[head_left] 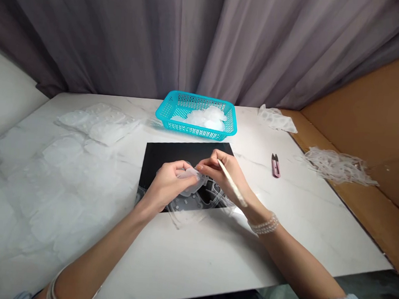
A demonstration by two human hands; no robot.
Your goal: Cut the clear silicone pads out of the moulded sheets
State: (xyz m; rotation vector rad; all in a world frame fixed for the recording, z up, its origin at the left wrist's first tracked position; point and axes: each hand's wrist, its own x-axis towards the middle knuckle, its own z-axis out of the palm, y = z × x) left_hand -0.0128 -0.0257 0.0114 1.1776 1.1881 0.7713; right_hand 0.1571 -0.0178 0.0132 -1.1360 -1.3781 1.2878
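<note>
- One left hand [166,181], ours, pinches a thin translucent white piece [191,191] over the black rectangular mat [155,161].
- Our right hand [228,167], just beside, holds a slim cream stick [232,182].
- We should pinch lightly, steadily.

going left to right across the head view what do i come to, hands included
Pile of translucent pieces → left hand → right hand → pink-handled snips → tangle of whitish strips
</note>
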